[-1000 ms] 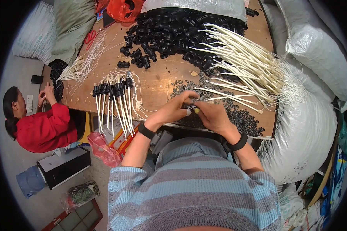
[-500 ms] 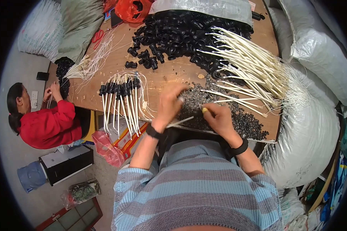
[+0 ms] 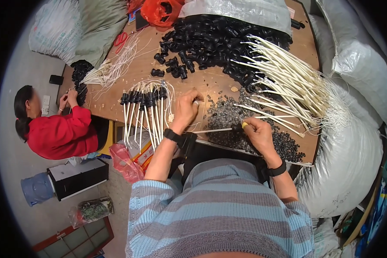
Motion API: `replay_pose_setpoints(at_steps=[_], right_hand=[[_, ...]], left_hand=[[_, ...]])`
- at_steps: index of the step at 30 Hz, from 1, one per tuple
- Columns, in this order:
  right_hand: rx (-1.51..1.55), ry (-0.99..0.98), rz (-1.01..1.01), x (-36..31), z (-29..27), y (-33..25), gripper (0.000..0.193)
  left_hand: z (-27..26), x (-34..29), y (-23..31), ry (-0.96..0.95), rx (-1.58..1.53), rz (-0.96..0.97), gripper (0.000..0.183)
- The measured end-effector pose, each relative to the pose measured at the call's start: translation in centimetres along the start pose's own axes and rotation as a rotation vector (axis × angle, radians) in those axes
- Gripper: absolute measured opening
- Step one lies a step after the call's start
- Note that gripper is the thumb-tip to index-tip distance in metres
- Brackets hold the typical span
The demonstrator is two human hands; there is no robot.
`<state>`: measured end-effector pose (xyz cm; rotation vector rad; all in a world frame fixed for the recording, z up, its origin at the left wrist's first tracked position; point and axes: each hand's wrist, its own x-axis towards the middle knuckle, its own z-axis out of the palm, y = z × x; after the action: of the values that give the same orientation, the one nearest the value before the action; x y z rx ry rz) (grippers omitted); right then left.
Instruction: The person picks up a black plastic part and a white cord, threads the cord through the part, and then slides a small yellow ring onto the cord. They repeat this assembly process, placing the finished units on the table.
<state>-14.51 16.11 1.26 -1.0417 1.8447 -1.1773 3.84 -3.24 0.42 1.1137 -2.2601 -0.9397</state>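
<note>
counter stock, near edge to far edge

1. my right hand [image 3: 257, 134]: pinching the black-capped end of a white sleeved rod [image 3: 215, 130], which i hold level just above the counter's near edge, so its length hangs free of the piles.
2. my left hand [image 3: 186, 108]: fingers curled, tips down on the counter [image 3: 189, 84] beside the small black bits [image 3: 253, 129]; whether it pinches one, i cannot tell.
3. finished rods with black sockets [image 3: 144, 109]: laid side by side left of my left hand, tails overhanging the edge.
4. loose white rods [image 3: 288, 81]: fanned at right, within reach.
5. black socket heap [image 3: 215, 38]: far side.
6. bare wood only in the middle strip; sacks [image 3: 357, 56] crowd the right rim.
</note>
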Motion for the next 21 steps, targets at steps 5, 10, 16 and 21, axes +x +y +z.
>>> replay_pose_setpoints(at_steps=[5, 10, 16, 21], right_hand=[[-0.013, -0.033, -0.009, 0.1, 0.4, -0.8, 0.007], [0.016, -0.038, -0.009, -0.1, 0.4, -0.3, 0.009], [0.079, 0.086, 0.115, 0.8, 0.5, 0.0, 0.010], [0.071, 0.132, -0.025, 1.6, 1.9, 1.4, 0.012]], left_hand=[[0.5, 0.5, 0.5, -0.096, 0.102, 0.265, 0.024], [1.8, 1.7, -0.3, -0.147, 0.048, 0.266, 0.022], [2.2, -0.4, 5.4, -0.216, -0.427, -0.192, 0.016], [5.0, -3.5, 9.4, -0.027, -0.261, 0.397, 0.013]])
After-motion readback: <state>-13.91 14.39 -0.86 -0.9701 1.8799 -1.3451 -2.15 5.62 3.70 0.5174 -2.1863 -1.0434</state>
